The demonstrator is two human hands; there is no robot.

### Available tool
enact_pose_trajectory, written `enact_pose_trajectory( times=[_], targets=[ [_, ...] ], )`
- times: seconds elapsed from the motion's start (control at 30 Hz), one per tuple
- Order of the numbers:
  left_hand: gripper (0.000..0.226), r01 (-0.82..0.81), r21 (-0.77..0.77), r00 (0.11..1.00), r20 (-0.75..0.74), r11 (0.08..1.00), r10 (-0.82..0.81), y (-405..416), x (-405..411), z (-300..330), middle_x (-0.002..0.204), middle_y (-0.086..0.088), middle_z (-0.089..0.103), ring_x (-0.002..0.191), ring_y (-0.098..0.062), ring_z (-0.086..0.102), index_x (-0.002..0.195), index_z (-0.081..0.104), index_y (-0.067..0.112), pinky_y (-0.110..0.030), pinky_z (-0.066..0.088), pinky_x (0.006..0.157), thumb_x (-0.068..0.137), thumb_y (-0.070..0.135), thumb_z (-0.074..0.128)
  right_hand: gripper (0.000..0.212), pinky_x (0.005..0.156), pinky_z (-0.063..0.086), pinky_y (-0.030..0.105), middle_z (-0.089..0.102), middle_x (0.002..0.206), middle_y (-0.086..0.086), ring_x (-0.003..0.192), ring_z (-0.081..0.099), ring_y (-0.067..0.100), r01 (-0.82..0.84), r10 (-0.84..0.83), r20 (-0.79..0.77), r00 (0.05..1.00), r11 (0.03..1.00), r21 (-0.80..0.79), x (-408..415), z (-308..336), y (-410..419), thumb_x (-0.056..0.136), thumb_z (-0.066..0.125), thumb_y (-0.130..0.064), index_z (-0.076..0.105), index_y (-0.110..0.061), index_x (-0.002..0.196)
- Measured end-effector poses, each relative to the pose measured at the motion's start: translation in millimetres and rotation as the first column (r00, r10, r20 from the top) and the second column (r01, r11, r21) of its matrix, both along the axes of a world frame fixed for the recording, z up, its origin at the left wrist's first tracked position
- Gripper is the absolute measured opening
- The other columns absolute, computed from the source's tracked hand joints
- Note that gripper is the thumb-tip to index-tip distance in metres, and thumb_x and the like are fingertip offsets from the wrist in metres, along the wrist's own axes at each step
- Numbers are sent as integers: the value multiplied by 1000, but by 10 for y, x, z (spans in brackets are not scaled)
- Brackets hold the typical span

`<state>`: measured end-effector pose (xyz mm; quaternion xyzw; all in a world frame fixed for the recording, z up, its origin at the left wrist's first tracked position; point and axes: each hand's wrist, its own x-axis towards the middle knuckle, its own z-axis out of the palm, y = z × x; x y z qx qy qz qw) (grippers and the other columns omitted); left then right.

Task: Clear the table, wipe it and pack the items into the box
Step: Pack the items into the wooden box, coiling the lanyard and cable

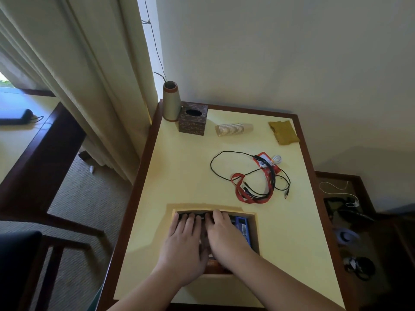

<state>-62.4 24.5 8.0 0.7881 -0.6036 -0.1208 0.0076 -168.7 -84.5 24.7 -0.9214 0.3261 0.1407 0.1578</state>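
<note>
Our left hand [184, 243] and right hand [224, 234] flat, fingers straight, pressing contents inside the box [253, 223], blue pack [242, 225] with barcode, writing unreadable.

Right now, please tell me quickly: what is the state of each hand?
Left hand: open, fingers straight, pressing down on the items in the box.
Right hand: open, fingers straight, pressing on the same items.

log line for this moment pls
stage: packing | left hand + right hand: flat on items in box | still out: cables, cups, cloth
</note>
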Motion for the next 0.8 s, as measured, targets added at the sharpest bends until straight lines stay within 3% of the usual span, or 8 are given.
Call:
enact_pose_trajectory(
  times=[0.13,0.27,0.4,0.47,0.53,0.6,0.67,0.8],
  targets=[
    [68,-53,-22,998,-36,998,52,-61,43,82,139,3,58,136,-22,50,146,56,22,-49,3,130,89,57,45,28,94,53,41,52,122,3,117,48,23,49,-59,65,996,987,154,-34,161,-216,102,56,-21,62,-15,129],
    [51,-102,-74,992,-79,992,96,-83,128,105,128,6,64,127,-20,58,136,65,26,-50,15,130,96,52,48,27,62,50,20,69,104,-13,75,61,3,131,-168,240,956,978,163,-241,317,-487,103,50,-27,73,-27,118],
    [39,-196,-226,977,-133,954,170,-137,159,75,119,5,60,116,-22,59,125,64,27,-47,43,114,99,49,46,29,47,45,12,71,103,-20,63,63,-7,253,-287,352,891,957,141,-508,405,-852,103,55,-25,72,-31,127],
    [40,-244,-262,964,-167,934,206,-214,145,91,124,4,55,115,-22,54,129,59,29,-45,50,100,98,52,47,27,45,44,15,70,91,-23,59,63,-3,349,-378,382,843,926,145,-630,387,-1084,102,57,-24,73,-30,123],
    [46,-255,-239,961,-174,937,217,-311,128,76,140,1,50,129,-24,48,138,55,31,-48,48,104,100,56,45,24,46,39,15,71,81,-19,55,61,0,436,-458,377,805,888,149,-748,308,-1319,101,59,-23,75,-30,118],
    [53,-255,-181,959,-174,950,225,-384,101,27,154,2,45,144,-24,39,147,51,32,-49,39,117,103,60,42,24,51,38,16,75,90,-15,58,60,0,475,-494,328,805,868,142,-868,187,-1540,100,60,-22,76,-27,117],
    [56,-251,-153,961,-160,956,227,-414,71,-40,157,3,47,149,-22,36,149,52,31,-47,26,125,105,63,37,26,61,44,21,74,106,-8,79,66,5,442,-461,234,856,887,133,-969,44,-1711,100,61,-21,75,-25,121],
    [61,-217,-142,972,-120,966,201,-439,64,-113,147,5,59,144,-19,44,146,57,29,-44,19,127,105,67,33,35,85,52,34,61,116,-8,106,61,16,219,-225,68,972,972,84,-1072,-212,-1853,98,68,-25,71,-30,132]
  ],
)
